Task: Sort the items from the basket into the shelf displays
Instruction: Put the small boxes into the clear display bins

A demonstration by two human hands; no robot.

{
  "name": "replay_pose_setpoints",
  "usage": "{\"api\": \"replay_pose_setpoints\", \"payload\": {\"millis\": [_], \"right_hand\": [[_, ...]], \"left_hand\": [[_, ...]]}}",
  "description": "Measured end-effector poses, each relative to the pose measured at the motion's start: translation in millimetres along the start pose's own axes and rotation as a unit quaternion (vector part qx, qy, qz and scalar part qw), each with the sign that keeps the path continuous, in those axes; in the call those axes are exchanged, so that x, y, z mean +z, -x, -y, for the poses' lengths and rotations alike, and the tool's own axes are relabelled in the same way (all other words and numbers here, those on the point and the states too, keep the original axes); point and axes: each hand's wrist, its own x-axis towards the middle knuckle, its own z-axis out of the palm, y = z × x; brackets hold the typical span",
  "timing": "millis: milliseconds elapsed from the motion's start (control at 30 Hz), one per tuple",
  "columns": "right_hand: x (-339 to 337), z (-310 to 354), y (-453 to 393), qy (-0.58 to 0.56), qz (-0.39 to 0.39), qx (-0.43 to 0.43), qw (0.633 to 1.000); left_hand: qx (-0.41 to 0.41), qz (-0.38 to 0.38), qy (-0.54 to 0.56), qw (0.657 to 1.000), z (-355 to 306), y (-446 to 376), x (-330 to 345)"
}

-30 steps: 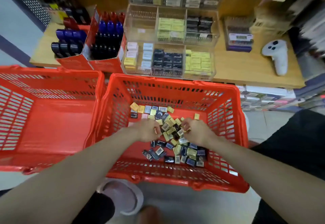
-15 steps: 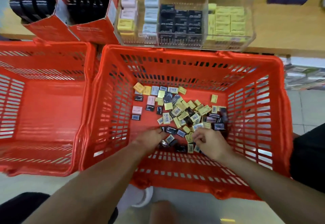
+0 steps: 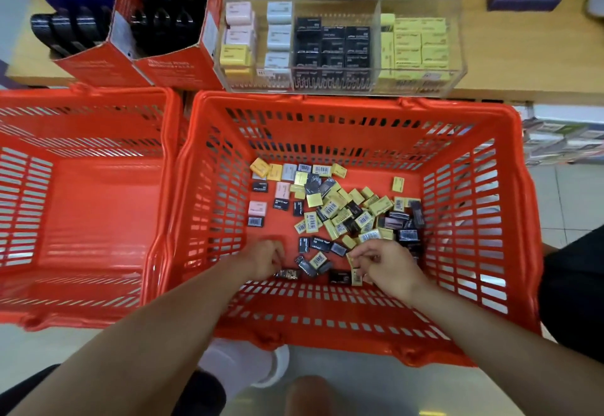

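A red basket (image 3: 359, 106) stands in front of me with a loose pile of small packets (image 3: 340, 209) on its floor, yellow, black, pink and grey. Both hands are at the near edge of the pile. My left hand (image 3: 266, 260) has its fingers curled over a black packet (image 3: 287, 273) that sticks out beneath it. My right hand (image 3: 387, 265) pinches yellow packets (image 3: 356, 276) between thumb and fingers. Beyond the basket, a clear shelf display (image 3: 343, 80) holds rows of pink, grey and yellow packets at left, black in the middle and yellow at right.
A second red basket (image 3: 81, 203) sits to the left with nothing in it. Red cardboard boxes (image 3: 163, 65) of blue and black items stand on the wooden shelf (image 3: 523, 65) left of the display. My shoe (image 3: 242, 366) shows on the tiled floor below.
The view has dropped closer to the basket. Both hands have drawn back from the middle of the pile to its near edge, and the right hand now pinches yellow packets.
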Motion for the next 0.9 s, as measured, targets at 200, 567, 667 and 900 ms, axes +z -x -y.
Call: {"api": "replay_pose_setpoints", "payload": {"millis": [200,567,667,900], "right_hand": [[8.4,-8.5,-8.1,-0.032,-0.001,0.022,0.999],[22.3,21.5,-10.0,-0.359,0.065,0.063,0.929],[14.9,24.2,-8.4,-0.366,-0.001,0.066,0.928],[-18.3,-0.4,-8.7,-0.353,-0.124,0.104,0.921]], "left_hand": [[-0.021,0.081,-0.014,0.996,4.1,-7.0,15.3],[0.084,0.054,0.433,0.896,-44.4,16.5,-16.0],[0.051,0.045,0.466,0.882,-43.1,15.0,-13.8],[0.099,-0.036,-0.024,0.994,-11.4,-6.3,8.0]]}}
